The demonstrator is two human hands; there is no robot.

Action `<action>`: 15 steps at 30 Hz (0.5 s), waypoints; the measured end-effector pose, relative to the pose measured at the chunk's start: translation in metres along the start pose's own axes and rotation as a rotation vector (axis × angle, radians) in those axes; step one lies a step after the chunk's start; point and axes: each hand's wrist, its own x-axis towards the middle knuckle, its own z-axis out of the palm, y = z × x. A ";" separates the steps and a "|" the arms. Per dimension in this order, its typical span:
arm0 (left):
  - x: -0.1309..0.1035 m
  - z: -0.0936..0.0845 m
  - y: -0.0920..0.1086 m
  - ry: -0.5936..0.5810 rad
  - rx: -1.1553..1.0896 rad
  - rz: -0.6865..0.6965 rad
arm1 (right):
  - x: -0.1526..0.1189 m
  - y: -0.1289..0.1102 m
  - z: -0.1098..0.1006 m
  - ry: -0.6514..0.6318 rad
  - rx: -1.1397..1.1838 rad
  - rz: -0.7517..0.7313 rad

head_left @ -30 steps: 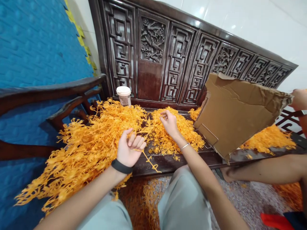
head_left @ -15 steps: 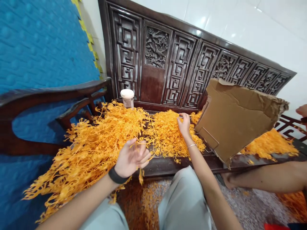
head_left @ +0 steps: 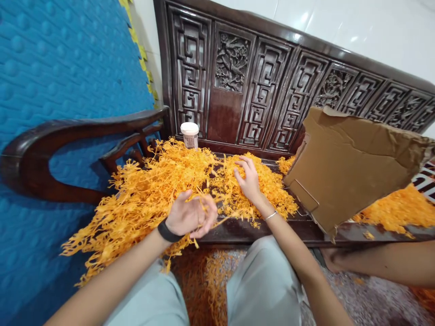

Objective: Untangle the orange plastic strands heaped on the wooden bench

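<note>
Orange stringy pieces lie in a big tangled pile (head_left: 136,199) on the left of a dark wooden bench (head_left: 234,232). My left hand (head_left: 193,215), palm up and fingers curled, holds a few orange strands that trail off to the right. Over the smaller orange pile (head_left: 272,190) in the middle is my right hand (head_left: 248,179), its fingers spread and nothing visible in them; whether the fingertips touch the pile cannot be made out.
A white-lidded tub (head_left: 190,135) stands by the carved backrest. A cardboard sheet (head_left: 356,163) leans upright on the right, with more orange pieces (head_left: 401,210) beyond it. Another person's leg (head_left: 384,262) shows at the right. The bench's armrest (head_left: 78,124) curves at left.
My right hand has moved left over the middle pile, its fingers spread wider. My left hand has turned slightly, and its strands now stretch to the right. The view has shifted a little.
</note>
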 end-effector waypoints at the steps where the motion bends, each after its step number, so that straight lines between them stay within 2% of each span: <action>1: -0.001 0.002 -0.004 -0.074 0.045 -0.079 | -0.002 0.002 0.002 -0.009 0.006 0.002; 3: -0.002 0.007 -0.014 -0.189 0.098 -0.250 | -0.008 0.006 0.007 -0.047 0.010 0.007; 6: 0.000 0.013 -0.036 -0.261 0.101 -0.460 | -0.018 0.012 0.016 -0.151 -0.005 -0.020; 8: 0.003 0.014 -0.051 -0.302 0.120 -0.541 | -0.024 0.012 0.021 -0.222 -0.012 -0.046; 10: 0.007 0.014 -0.062 -0.417 0.165 -0.628 | -0.028 0.012 0.025 -0.268 -0.010 -0.062; 13: 0.010 0.014 -0.065 -0.599 0.284 -0.716 | -0.032 0.012 0.027 -0.305 -0.006 -0.080; 15: 0.010 0.015 -0.060 -0.621 0.374 -0.712 | -0.034 0.013 0.026 -0.317 -0.005 -0.086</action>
